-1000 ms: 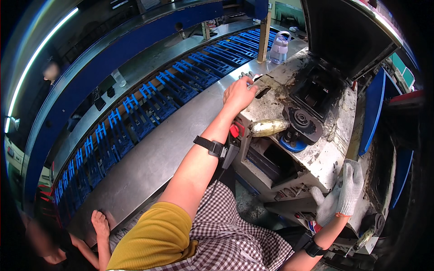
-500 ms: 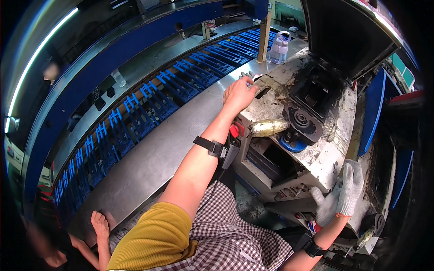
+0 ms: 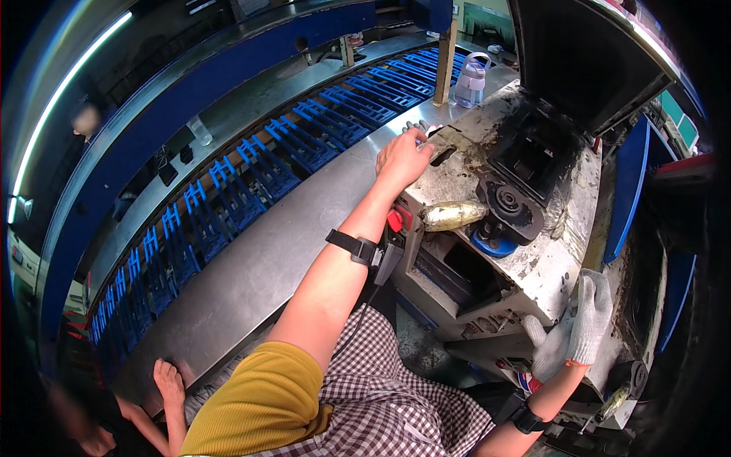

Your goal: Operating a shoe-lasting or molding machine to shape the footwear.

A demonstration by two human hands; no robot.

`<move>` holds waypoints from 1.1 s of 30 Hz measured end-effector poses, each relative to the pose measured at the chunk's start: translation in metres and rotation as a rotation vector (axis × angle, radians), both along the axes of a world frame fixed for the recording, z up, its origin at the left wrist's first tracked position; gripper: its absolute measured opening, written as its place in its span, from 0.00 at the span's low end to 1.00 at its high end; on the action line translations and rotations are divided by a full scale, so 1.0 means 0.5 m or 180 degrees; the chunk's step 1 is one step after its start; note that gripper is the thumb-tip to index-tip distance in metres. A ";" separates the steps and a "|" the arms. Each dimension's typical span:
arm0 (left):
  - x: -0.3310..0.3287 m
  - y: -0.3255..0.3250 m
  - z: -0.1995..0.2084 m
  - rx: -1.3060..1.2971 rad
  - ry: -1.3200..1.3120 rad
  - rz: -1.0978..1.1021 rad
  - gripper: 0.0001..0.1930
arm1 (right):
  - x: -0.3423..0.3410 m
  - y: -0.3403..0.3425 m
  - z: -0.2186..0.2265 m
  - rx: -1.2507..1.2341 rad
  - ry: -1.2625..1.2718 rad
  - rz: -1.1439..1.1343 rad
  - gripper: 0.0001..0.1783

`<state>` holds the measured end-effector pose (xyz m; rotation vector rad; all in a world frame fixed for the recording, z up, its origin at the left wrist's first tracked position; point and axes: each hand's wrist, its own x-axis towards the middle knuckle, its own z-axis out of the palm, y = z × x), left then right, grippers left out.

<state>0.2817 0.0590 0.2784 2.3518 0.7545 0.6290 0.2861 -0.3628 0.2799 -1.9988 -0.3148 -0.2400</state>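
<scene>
My left hand (image 3: 402, 161) is bare and rests at the near left corner of a worn white machine top (image 3: 464, 175). Its fingers are bent but apart, with the tips partly hidden, and I see nothing in its grip. Just past them lies a grey-fingered work glove (image 3: 417, 126). My right hand (image 3: 571, 331) wears a white knit glove and is held by the machine's right side, fingers stretched upward and thumb apart. Between the hands, a yellowish wrapped handle (image 3: 454, 216) sticks out from a dark round fitting (image 3: 509, 204) on the machine.
A raised black lid (image 3: 586, 65) stands over the machine's dark opening. Along the left runs a steel ledge (image 3: 251, 255) beside blue slats (image 3: 236, 179). A clear bottle (image 3: 470, 82) stands near a wooden post (image 3: 445, 68). Another person's hand (image 3: 169, 381) rests on the ledge, lower left.
My two hands keep their places. The other person's hand at the lower left has shifted slightly downward.
</scene>
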 end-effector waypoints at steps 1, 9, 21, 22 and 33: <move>0.003 -0.003 0.000 -0.0007 -0.0018 -0.0019 0.20 | 0.000 -0.007 -0.001 -0.0038 0.0025 0.0004 0.11; 0.000 -0.002 0.003 -0.0007 -0.0007 -0.0004 0.20 | 0.010 -0.010 -0.014 -0.0066 -0.0120 0.0018 0.11; 0.003 -0.003 0.000 -0.0014 -0.0014 -0.0009 0.20 | 0.003 -0.010 -0.001 0.0034 0.0102 0.0016 0.11; 0.001 -0.003 0.002 -0.0017 -0.0015 -0.0011 0.20 | 0.004 -0.010 -0.002 0.0030 0.0089 0.0018 0.11; 0.000 -0.005 0.002 0.0015 -0.0006 0.0001 0.20 | 0.011 -0.016 -0.014 0.0001 -0.0016 0.0050 0.10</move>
